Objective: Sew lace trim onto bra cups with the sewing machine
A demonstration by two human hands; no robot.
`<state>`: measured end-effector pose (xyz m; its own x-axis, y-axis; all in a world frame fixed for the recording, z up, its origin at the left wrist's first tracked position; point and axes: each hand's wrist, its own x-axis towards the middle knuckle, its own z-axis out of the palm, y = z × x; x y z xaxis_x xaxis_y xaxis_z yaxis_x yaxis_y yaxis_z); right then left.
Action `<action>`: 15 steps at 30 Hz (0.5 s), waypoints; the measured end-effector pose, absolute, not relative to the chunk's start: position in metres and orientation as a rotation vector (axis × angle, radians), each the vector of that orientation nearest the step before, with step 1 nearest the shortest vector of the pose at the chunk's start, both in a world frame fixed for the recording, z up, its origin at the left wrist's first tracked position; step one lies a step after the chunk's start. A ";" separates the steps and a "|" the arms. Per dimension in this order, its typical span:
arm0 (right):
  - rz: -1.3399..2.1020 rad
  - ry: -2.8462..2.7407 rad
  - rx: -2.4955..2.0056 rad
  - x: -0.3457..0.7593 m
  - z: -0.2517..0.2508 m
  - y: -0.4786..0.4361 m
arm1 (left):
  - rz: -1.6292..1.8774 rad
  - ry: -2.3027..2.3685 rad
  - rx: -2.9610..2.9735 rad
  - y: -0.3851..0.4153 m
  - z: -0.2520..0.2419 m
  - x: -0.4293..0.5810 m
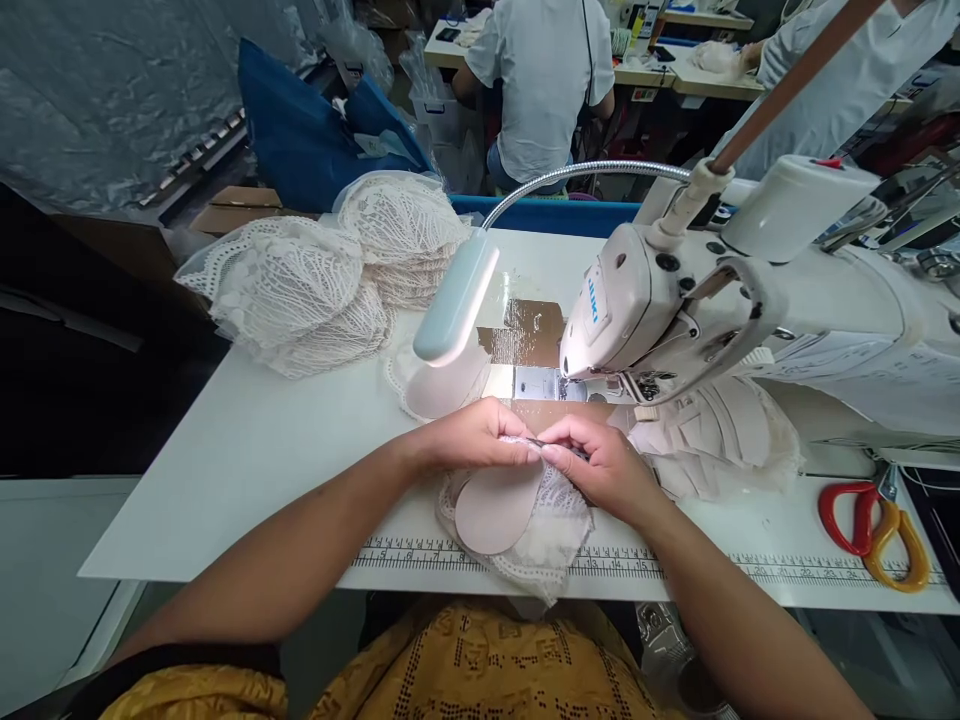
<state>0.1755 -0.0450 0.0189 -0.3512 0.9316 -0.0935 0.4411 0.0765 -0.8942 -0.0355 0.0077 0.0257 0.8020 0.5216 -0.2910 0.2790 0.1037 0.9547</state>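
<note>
Left-hand grip (484, 436) and right-hand grip (601, 458) pinch the pale, rounded, white-lace-trimmed fabric cup (496, 514) by its far edge; probably light, soft, snag-prone, best held there.

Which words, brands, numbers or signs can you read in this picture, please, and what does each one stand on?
"JUKI": in blue on the sewing machine head.
"13" and "20": among the numbers on the ruler strip; many of the others are too small or blurred to read surely.
Too blurred: the marks on the paper sheet.
Too small: any print on the background label.
</note>
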 end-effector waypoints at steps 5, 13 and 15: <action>1.328 -1.735 -1.424 0.171 0.016 -0.045 | 0.197 0.639 1.531 0.011 0.023 -0.035; 1.369 -1.801 -1.565 0.180 0.018 -0.044 | -0.010 0.742 1.745 0.027 0.044 -0.071; 1.364 -1.839 -1.583 0.183 0.016 -0.044 | 0.031 0.800 1.758 0.028 0.047 -0.077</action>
